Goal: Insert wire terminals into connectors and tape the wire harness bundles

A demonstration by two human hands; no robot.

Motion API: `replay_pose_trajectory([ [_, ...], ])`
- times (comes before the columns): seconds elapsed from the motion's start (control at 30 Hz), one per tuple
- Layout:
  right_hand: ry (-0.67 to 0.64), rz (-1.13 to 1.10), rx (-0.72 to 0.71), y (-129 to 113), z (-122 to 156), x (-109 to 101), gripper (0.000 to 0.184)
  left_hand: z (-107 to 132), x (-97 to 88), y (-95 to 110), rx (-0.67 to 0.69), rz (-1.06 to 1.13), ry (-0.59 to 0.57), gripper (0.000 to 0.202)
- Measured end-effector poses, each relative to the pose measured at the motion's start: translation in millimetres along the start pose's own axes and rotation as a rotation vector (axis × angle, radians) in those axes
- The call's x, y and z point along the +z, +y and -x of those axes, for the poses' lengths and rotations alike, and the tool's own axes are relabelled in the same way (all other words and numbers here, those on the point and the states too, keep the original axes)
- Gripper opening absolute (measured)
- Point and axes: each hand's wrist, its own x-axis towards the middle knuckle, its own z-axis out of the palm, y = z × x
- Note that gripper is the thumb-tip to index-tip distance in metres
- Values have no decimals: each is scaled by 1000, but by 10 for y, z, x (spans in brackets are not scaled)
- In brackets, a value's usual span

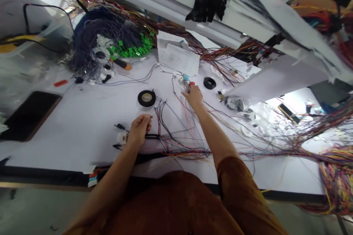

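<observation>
My left hand (pixel 140 127) is closed in a pinch above the white table. A small pale bit shows at its fingertips, too little to name. Beside it lie a white connector (pixel 122 138) and a black cable (pixel 153 136). My right hand (pixel 193 96) reaches forward, thumb and forefinger apart, over a small cluster of connectors. A red connector (pixel 191 84) is at its fingertips, and a light-blue connector (pixel 186 77) sits just beyond. Thin wires (pixel 187 117) run from there across the table. A roll of black tape (pixel 146 98) lies flat between the hands.
Purple wires (pixel 110 31) with green connectors (pixel 132 47) are heaped at the back left, near an orange-and-black tool (pixel 122 64). A phone (pixel 30 115) lies left. Papers (pixel 180 60) and a black ring (pixel 209 83) are behind my right hand. Wire bundles (pixel 336 180) hang at right.
</observation>
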Motion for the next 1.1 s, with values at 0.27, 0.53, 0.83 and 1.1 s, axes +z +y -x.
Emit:
replay_pose_trajectory([
  [0.27, -85, -282, -53, 85, -409, 18, 22, 23, 2, -25, -17, -76, -8, 33],
  [0.53, 152, -281, 32, 347, -473, -231, 25, 38, 11, -25, -13, -104, -16, 31],
  [0.83, -222, -196, -432, -31, -159, 12, 18, 33, 27, -2, -13, -109, 11, 25],
  [1.1, -220, -180, -169, -205, -312, -89, 11, 34, -11, -1, -10, -123, -23, 23],
])
